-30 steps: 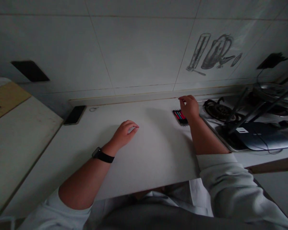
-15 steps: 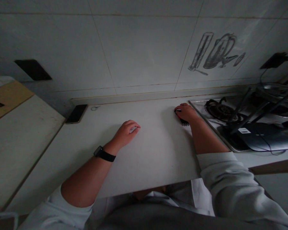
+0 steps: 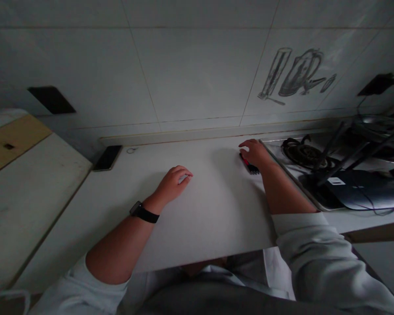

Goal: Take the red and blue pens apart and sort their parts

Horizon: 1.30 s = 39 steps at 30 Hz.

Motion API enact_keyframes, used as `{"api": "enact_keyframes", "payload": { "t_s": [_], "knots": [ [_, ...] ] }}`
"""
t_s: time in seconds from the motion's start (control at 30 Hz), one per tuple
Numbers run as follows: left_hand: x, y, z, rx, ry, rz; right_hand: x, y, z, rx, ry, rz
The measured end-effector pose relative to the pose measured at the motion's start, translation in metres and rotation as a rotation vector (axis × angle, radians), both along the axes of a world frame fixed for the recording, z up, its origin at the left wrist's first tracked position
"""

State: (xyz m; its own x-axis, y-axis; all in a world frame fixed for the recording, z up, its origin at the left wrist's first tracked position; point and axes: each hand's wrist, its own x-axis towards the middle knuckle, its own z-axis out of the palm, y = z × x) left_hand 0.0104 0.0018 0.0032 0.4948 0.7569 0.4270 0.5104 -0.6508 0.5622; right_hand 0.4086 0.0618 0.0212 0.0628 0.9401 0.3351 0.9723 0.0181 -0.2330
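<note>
Over the counter (image 3: 213, 197), my left hand (image 3: 172, 183) rests low with its fingers curved. Its thumb and fingertips come together in a loose pinch, and nothing shows between them. A black watch (image 3: 144, 212) is on that wrist. Towards the stove, my right hand (image 3: 254, 152) is open, thumb and fingers apart. Just below it lies a small black and red object (image 3: 248, 165) with several short prongs at its near end. Part of the object is hidden by the hand, so its kind is unclear and I cannot tell whether they still touch.
A phone (image 3: 108, 158) and a small metal ring (image 3: 131, 150) lie at the back left. To the right, the stove (image 3: 277, 151) carries a burner and a dark router-like box (image 3: 364, 188) with antennas and a cable. A white cabinet (image 3: 36, 188) borders the counter's left side.
My right hand has loosened its hold and its fingers have spread, leaving more of the black and red object visible on the counter. My left hand keeps its pose. The view has tilted slightly.
</note>
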Motion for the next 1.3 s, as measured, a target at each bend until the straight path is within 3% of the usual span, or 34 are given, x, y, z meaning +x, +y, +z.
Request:
{"api": "enact_keyframes", "payload": {
  "t_s": [0.1, 0.23, 0.37, 0.47, 0.6, 0.8, 1.3],
  "knots": [
    [-0.001, 0.001, 0.001, 0.026, 0.017, 0.023, -0.023, -0.007, 0.013, 0.089, 0.033, 0.088],
    [-0.003, 0.004, 0.000, 0.042, 0.027, 0.109, -0.076, -0.029, 0.025, 0.146, 0.116, 0.299],
    [-0.003, 0.005, -0.002, 0.032, 0.015, 0.154, -0.128, -0.056, 0.015, 0.074, 0.124, 0.583],
    [-0.002, 0.004, -0.002, 0.031, 0.002, 0.145, -0.148, -0.067, -0.002, 0.004, 0.089, 0.722],
    [-0.001, 0.004, -0.002, 0.024, 0.004, 0.140, -0.153, -0.067, -0.015, -0.021, 0.068, 0.823],
    [-0.001, 0.005, -0.005, 0.007, -0.006, 0.124, -0.151, -0.065, -0.020, -0.054, 0.044, 0.856],
    [0.004, 0.003, -0.007, -0.033, -0.062, 0.137, -0.151, -0.068, -0.018, -0.101, -0.041, 0.844]
  ]
}}
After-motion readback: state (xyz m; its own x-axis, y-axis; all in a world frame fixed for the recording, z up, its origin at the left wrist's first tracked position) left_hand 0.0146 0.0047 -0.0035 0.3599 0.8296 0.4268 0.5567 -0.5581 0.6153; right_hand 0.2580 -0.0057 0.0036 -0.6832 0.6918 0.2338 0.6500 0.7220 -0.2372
